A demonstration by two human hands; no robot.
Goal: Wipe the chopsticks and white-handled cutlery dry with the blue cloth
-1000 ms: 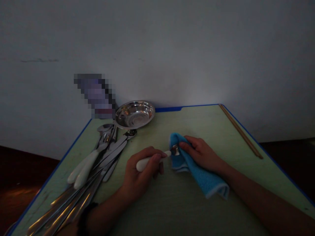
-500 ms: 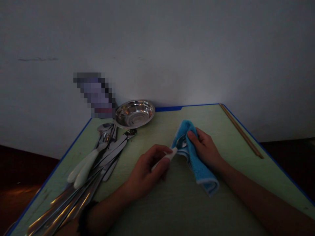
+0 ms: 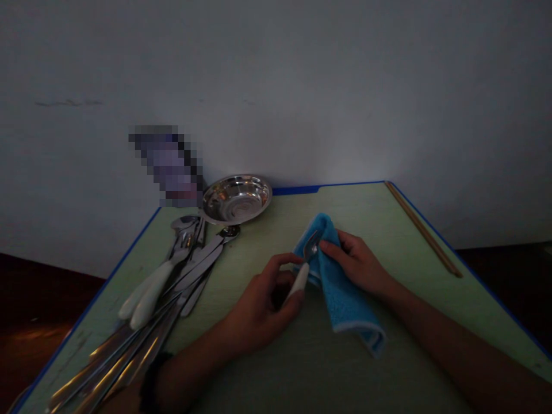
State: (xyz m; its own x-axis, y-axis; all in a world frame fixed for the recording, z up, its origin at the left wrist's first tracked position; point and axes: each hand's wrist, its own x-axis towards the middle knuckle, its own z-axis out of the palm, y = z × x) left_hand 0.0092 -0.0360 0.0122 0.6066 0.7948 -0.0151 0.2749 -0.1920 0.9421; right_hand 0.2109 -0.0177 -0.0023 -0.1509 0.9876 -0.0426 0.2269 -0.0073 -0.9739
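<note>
My left hand point(image 3: 267, 307) pinches a fork by its white handle point(image 3: 299, 282) over the middle of the table. The fork's shiny metal head point(image 3: 311, 247) lies against a small blue towel point(image 3: 345, 302), which partly covers it. Fingers closed, my right hand point(image 3: 356, 256) grips the folded towel, with the thumb near the fork's head. The towel's lower end hangs down toward me.
On the left lies a heap of metal cutlery point(image 3: 190, 282), including white-handled pieces point(image 3: 149, 296). Behind it are a steel bowl point(image 3: 237, 201) and a blurred-out upright object point(image 3: 168, 164) by the wall. Wooden chopsticks point(image 3: 422, 229) lie along the right edge of the green table point(image 3: 267, 379).
The fork has turned more upright in my left hand. My right hand and the towel have shifted slightly left and down, showing more of the fork's head.
</note>
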